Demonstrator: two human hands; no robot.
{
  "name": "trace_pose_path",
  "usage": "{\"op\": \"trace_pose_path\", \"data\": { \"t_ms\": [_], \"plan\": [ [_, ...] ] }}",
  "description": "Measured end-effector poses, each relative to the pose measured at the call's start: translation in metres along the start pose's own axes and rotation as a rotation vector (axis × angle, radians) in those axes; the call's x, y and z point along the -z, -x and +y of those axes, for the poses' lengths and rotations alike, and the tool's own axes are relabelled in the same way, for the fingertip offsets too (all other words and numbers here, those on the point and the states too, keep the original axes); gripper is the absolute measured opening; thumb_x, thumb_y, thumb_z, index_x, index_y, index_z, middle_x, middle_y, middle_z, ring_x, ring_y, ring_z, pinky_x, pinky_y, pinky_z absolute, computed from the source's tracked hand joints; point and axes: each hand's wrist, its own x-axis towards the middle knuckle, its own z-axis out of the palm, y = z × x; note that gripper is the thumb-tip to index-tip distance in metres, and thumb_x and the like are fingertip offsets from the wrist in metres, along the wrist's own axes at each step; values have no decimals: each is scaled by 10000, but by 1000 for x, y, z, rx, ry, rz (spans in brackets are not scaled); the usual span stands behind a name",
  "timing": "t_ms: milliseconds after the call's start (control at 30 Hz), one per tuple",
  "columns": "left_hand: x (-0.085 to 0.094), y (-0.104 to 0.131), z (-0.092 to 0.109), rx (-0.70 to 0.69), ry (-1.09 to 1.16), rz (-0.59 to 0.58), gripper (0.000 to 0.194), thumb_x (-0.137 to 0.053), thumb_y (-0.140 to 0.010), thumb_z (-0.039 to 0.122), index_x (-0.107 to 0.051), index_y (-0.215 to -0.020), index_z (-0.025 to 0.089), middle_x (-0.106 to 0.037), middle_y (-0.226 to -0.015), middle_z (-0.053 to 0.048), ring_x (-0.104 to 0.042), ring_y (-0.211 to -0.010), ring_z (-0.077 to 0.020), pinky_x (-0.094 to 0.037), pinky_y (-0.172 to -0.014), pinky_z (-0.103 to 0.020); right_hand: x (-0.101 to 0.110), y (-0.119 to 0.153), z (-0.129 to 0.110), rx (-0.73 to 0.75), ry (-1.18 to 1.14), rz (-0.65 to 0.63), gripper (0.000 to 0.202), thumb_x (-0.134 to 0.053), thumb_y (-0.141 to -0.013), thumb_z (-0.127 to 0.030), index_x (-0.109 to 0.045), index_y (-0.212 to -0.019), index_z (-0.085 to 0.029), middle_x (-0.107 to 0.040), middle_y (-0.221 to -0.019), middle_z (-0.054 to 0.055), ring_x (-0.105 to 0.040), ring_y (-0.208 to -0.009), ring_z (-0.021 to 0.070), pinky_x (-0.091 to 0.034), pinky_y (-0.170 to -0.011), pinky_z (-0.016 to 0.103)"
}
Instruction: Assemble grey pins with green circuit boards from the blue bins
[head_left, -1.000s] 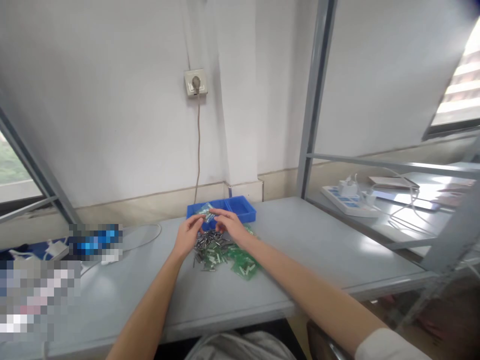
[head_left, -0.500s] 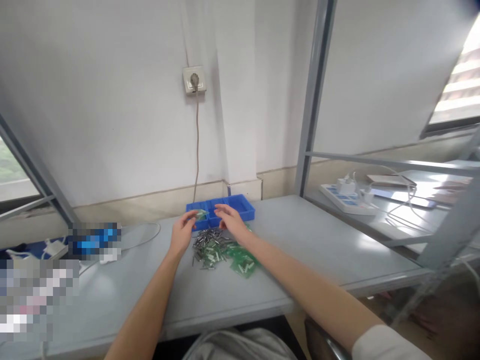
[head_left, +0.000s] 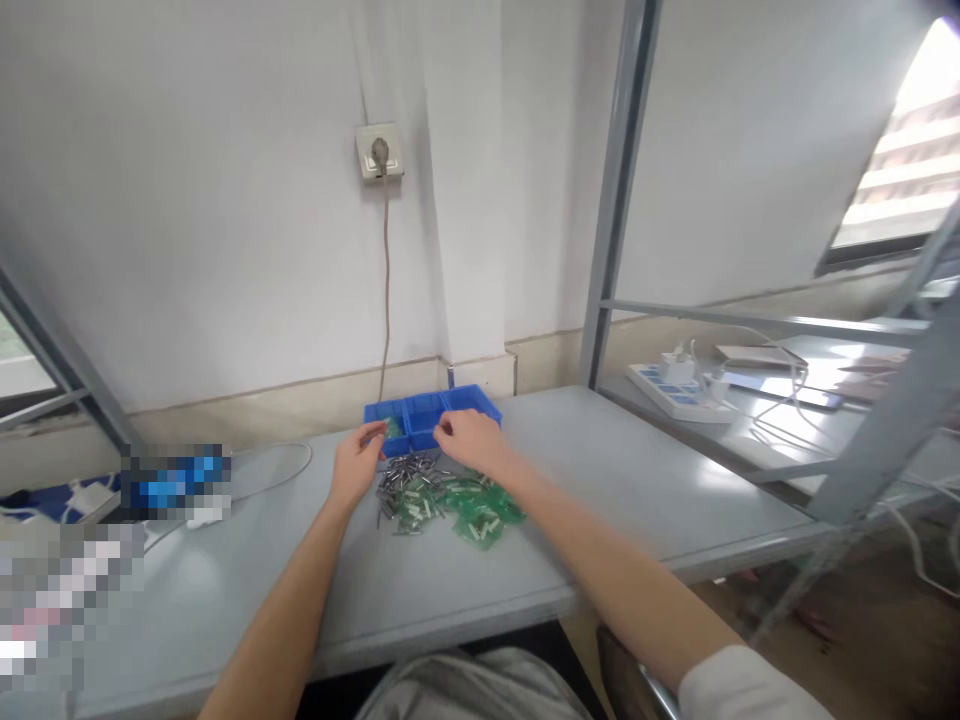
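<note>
A blue compartment tray (head_left: pixel 466 397) stands at the table's far side. In front of it lies a pile of small metal parts (head_left: pixel 399 478), with several green pieces (head_left: pixel 474 510) to its right. My left hand (head_left: pixel 356 465) reaches to the tray's left compartment, its fingertips pinching a small green piece (head_left: pixel 391 426) there. My right hand (head_left: pixel 471 441) hovers over the back of the pile just in front of the tray. Its fingers are curled down, and what lies under them is hidden.
The grey table (head_left: pixel 615 480) has its front edge near me. A wall socket (head_left: pixel 377 152) drops a cable down behind the tray. A metal frame post (head_left: pixel 609 230) rises at the right, with a power strip (head_left: pixel 671 388) and cables on the neighbouring table. White cables lie at the left.
My hands have parted. The left one carried the green piece left to the tray's left compartment. The right one dropped and curled over the pile. The view shifted slightly.
</note>
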Motion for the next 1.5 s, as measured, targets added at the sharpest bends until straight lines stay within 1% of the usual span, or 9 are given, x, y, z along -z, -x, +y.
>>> {"op": "trace_pose_path", "data": {
  "t_ms": [67,167,300,467,767,1033,1300,1367,1500],
  "plan": [
    [-1,2,4,-25,-35,2,288,-548,-776,283,-712,-981,164,-734,-980,-66,-600,-570,-131,-500,-679,-293,7,4,6,-60,241,-18,317,-513,-856,-367,-728,-887,-135,-710,-939,178,-655,-908,285,-454,-781,357],
    [-2,3,5,-44,-71,17,253,-554,-770,303,-718,-922,184,-736,-896,-44,-602,-579,-144,-494,-669,-294,13,6,16,-91,372,-71,416,-535,-840,-447,-725,-964,-98,-695,-987,226,-658,-938,314,-466,-773,369],
    [-3,3,2,-29,-43,35,246,-567,-762,314,-719,-908,187,-732,-867,-42,-595,-579,-146,-487,-647,-284,11,6,21,-79,413,-144,416,-618,-774,-450,-728,-986,-109,-701,-989,220,-662,-955,324,-477,-774,371],
    [-1,1,-3,-31,-76,106,227,-571,-760,303,-728,-880,192,-727,-840,-43,-618,-689,-174,-481,-719,-294,6,6,20,-71,448,-181,349,-648,-747,-325,-718,-1015,-113,-703,-1013,206,-666,-961,321,-480,-779,367],
    [-1,3,4,-28,-48,114,201,-583,-726,283,-719,-838,186,-715,-771,-39,-640,-783,-206,-474,-782,-315,14,7,10,-47,458,-93,251,-516,-843,-229,-694,-980,-117,-695,-985,183,-658,-937,269,-451,-765,322],
    [-5,4,2,-50,-20,18,203,-592,-759,301,-711,-868,178,-709,-786,-43,-641,-766,-193,-490,-742,-297,22,5,-2,-43,240,79,218,-470,-885,-283,-659,-922,-180,-698,-908,98,-623,-835,224,-380,-703,290],
    [-11,8,2,-86,78,-181,478,-665,-777,380,-600,-1209,188,-668,-1144,-99,-639,-845,-169,-485,-838,-316,6,10,-9,232,-140,215,237,-443,-939,-327,-641,-1006,-216,-669,-755,17,-583,-707,163,-337,-673,258],
    [-12,10,4,-88,109,-255,430,-669,-772,376,-621,-1149,175,-667,-1132,-100,-635,-876,-174,-480,-845,-310,-1,11,-11,252,-225,201,241,-449,-938,-334,-643,-1004,-207,-639,-690,7,-554,-649,154,-333,-651,257],
    [-11,11,9,-84,109,-313,273,-627,-787,404,-656,-889,152,-667,-850,-46,-594,-748,-156,-474,-721,-275,-12,11,-14,261,-387,219,226,-471,-918,-333,-646,-946,-193,-571,-623,-14,-494,-583,138,-328,-608,254]
  ]
}}
